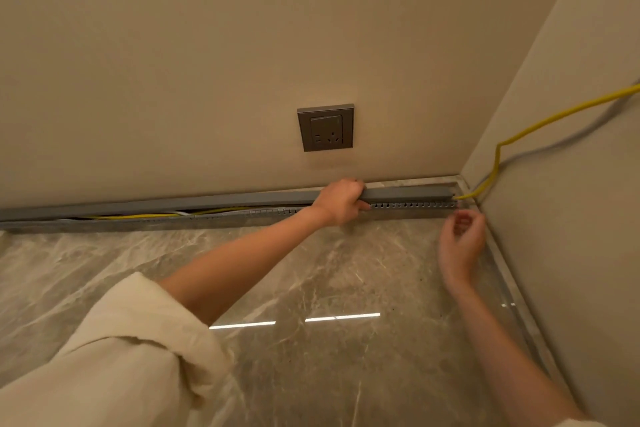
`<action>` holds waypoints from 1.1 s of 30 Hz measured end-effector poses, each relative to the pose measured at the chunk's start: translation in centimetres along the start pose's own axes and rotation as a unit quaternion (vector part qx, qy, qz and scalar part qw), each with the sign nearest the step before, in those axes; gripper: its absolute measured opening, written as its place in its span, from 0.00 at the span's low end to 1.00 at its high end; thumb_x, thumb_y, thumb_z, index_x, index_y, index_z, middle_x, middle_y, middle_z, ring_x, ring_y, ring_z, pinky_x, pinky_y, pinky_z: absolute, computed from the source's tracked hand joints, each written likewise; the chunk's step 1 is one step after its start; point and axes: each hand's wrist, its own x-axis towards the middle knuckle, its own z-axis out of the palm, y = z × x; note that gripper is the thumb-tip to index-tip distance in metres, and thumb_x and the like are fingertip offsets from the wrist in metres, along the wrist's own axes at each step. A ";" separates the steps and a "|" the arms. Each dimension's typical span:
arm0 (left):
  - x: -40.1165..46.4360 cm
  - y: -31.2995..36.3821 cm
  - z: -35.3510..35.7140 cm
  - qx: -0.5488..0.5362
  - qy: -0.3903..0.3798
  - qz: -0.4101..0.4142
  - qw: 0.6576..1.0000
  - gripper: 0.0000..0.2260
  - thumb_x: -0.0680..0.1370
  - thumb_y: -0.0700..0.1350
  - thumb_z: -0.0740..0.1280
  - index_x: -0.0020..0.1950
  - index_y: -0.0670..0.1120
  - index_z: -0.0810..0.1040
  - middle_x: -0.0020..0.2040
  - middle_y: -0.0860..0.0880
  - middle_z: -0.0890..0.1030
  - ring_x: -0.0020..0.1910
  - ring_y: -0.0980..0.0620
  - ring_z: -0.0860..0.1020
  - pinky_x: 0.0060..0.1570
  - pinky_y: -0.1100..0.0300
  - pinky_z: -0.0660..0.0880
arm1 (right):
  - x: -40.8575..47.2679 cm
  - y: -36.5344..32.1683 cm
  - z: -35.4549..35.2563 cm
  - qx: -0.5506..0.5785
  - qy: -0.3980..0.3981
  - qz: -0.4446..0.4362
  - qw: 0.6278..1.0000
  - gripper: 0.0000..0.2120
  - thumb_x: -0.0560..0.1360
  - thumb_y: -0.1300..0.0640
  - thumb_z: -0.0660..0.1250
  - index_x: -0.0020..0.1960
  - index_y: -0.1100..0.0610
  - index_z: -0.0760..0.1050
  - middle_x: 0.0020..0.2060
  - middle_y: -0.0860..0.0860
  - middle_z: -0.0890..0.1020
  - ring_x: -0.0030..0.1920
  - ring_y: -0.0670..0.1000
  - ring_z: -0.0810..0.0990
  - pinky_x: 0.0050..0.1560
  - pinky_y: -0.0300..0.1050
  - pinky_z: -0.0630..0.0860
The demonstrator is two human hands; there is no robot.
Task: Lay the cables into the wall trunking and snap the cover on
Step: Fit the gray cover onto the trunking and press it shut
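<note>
A grey slotted trunking (pixel 412 205) runs along the foot of the wall into the right corner. Its grey cover (pixel 408 193) sits flush on the right part and stands lifted on the left, where a yellow cable (pixel 138 217) and a pale cable show in the gap. My left hand (pixel 341 201) grips the cover and trunking near the middle. The yellow cable leaves the trunking's right end and climbs the side wall. My right hand (pixel 462 246) hovers by that end, fingers loosely curled, holding nothing.
A grey wall socket (pixel 325 127) sits above the trunking. The glossy marble floor (pixel 311 270) spreads in front, with a stone skirting (pixel 512 288) along the right wall. A cream sleeve (pixel 121 350) covers my left upper arm.
</note>
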 end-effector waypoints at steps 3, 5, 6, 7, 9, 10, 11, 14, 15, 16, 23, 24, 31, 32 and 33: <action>-0.5 0.2 -1.4 -0.006 0.002 0.008 1.000 0.12 0.75 0.48 0.67 0.51 0.40 0.75 0.52 0.39 0.78 0.50 0.41 0.75 0.48 0.48 0.73 | -0.1 -0.7 0.7 0.190 0.035 0.245 0.950 0.07 0.80 0.58 0.54 0.55 0.60 0.66 0.40 0.59 0.76 0.34 0.51 0.75 0.35 0.40 0.72; -1.0 0.4 -2.1 -0.009 0.000 0.010 1.000 0.12 0.75 0.48 0.67 0.51 0.40 0.75 0.52 0.40 0.78 0.51 0.41 0.75 0.49 0.47 0.74 | 0.5 -1.4 1.1 0.330 -0.016 0.364 0.871 0.20 0.82 0.49 0.48 0.65 0.62 0.64 0.51 0.64 0.75 0.47 0.57 0.79 0.47 0.47 0.75; -1.2 0.5 -2.3 -0.008 -0.003 0.010 1.000 0.12 0.75 0.48 0.68 0.51 0.40 0.75 0.52 0.40 0.78 0.51 0.41 0.75 0.49 0.48 0.73 | 0.9 -1.9 1.4 0.390 -0.035 0.390 0.834 0.25 0.82 0.45 0.46 0.69 0.62 0.61 0.59 0.65 0.73 0.57 0.60 0.76 0.56 0.51 0.73; -1.4 0.6 -2.5 -0.007 -0.006 0.012 1.000 0.12 0.75 0.48 0.68 0.52 0.40 0.75 0.52 0.39 0.78 0.51 0.41 0.75 0.48 0.48 0.73 | 1.3 -2.3 1.6 0.438 -0.035 0.400 0.804 0.28 0.81 0.43 0.45 0.72 0.61 0.58 0.66 0.64 0.69 0.66 0.61 0.70 0.64 0.54 0.69; -1.9 0.9 -2.6 -0.003 -0.015 0.017 1.000 0.13 0.75 0.48 0.68 0.52 0.40 0.75 0.52 0.39 0.79 0.52 0.40 0.75 0.48 0.49 0.72 | 1.7 -3.7 2.2 0.484 -0.009 0.402 0.777 0.28 0.81 0.42 0.45 0.74 0.57 0.58 0.72 0.59 0.64 0.72 0.57 0.64 0.70 0.52 0.63; -2.2 1.0 -2.7 -0.003 -0.017 0.021 1.000 0.13 0.75 0.47 0.68 0.53 0.40 0.76 0.52 0.39 0.79 0.52 0.40 0.75 0.48 0.48 0.73 | 1.7 -4.4 2.5 0.488 0.007 0.402 0.775 0.27 0.81 0.42 0.44 0.74 0.56 0.59 0.73 0.57 0.64 0.72 0.56 0.64 0.71 0.50 0.62; -2.4 1.1 -2.7 -0.004 -0.018 0.027 0.999 0.13 0.75 0.47 0.68 0.53 0.40 0.76 0.52 0.39 0.79 0.52 0.40 0.76 0.49 0.48 0.74 | 1.7 -5.1 2.8 0.484 0.025 0.403 0.776 0.27 0.81 0.42 0.44 0.74 0.55 0.59 0.74 0.56 0.64 0.73 0.56 0.63 0.71 0.50 0.61; -3.1 1.2 -2.9 -0.006 -0.017 0.042 0.999 0.14 0.75 0.49 0.68 0.53 0.39 0.76 0.52 0.39 0.80 0.51 0.40 0.77 0.49 0.47 0.75 | 1.4 -6.3 3.4 0.457 0.083 0.409 0.786 0.28 0.81 0.41 0.43 0.76 0.55 0.54 0.75 0.56 0.60 0.74 0.56 0.60 0.73 0.49 0.58; -3.2 1.3 -3.0 -0.005 -0.017 0.047 0.999 0.14 0.75 0.49 0.67 0.53 0.39 0.76 0.52 0.39 0.80 0.51 0.40 0.77 0.50 0.47 0.75 | 1.3 -6.5 3.5 0.449 0.095 0.411 0.788 0.28 0.81 0.41 0.44 0.76 0.55 0.55 0.75 0.55 0.60 0.74 0.57 0.61 0.73 0.49 0.58; -3.3 1.4 -3.1 -0.005 -0.016 0.053 0.998 0.14 0.76 0.50 0.66 0.53 0.40 0.76 0.52 0.39 0.80 0.50 0.40 0.77 0.50 0.46 0.75 | 1.4 -6.8 3.6 0.442 0.103 0.416 0.788 0.28 0.81 0.41 0.44 0.75 0.55 0.56 0.75 0.56 0.61 0.73 0.57 0.61 0.72 0.49 0.59; -2.9 4.1 -3.3 -0.009 -0.013 0.122 0.992 0.13 0.78 0.50 0.64 0.55 0.41 0.75 0.52 0.41 0.81 0.50 0.41 0.77 0.48 0.46 0.75 | 1.0 -7.9 3.5 0.517 0.088 0.381 0.762 0.25 0.80 0.41 0.42 0.58 0.54 0.72 0.56 0.56 0.76 0.49 0.54 0.79 0.50 0.44 0.76; -2.8 4.4 -3.2 -0.006 -0.010 0.126 0.992 0.13 0.78 0.49 0.63 0.55 0.41 0.75 0.52 0.41 0.81 0.49 0.41 0.77 0.47 0.46 0.75 | 0.9 -8.0 3.3 0.530 0.083 0.379 0.754 0.24 0.80 0.41 0.42 0.52 0.54 0.72 0.48 0.55 0.78 0.40 0.52 0.80 0.41 0.41 0.77; -2.1 4.7 -3.7 -0.065 -0.016 0.109 0.992 0.11 0.79 0.46 0.62 0.49 0.40 0.79 0.43 0.39 0.82 0.41 0.42 0.77 0.37 0.56 0.66 | 0.8 -8.2 2.9 0.583 0.032 0.353 0.731 0.26 0.79 0.43 0.41 0.49 0.61 0.68 0.41 0.62 0.81 0.38 0.56 0.81 0.37 0.42 0.76; -2.1 4.7 -3.7 -0.070 -0.021 0.106 0.992 0.11 0.79 0.46 0.62 0.49 0.40 0.79 0.43 0.39 0.82 0.40 0.43 0.77 0.36 0.56 0.65 | 0.9 -8.3 2.9 0.584 0.034 0.352 0.731 0.25 0.79 0.43 0.42 0.43 0.60 0.68 0.40 0.61 0.81 0.37 0.56 0.81 0.36 0.41 0.76; -2.1 4.8 -3.7 -0.072 -0.022 0.104 0.992 0.11 0.79 0.46 0.62 0.50 0.40 0.79 0.42 0.40 0.82 0.39 0.44 0.76 0.36 0.57 0.64 | 0.9 -8.4 2.9 0.583 0.037 0.353 0.731 0.24 0.79 0.43 0.43 0.40 0.60 0.67 0.40 0.61 0.81 0.37 0.56 0.81 0.36 0.41 0.76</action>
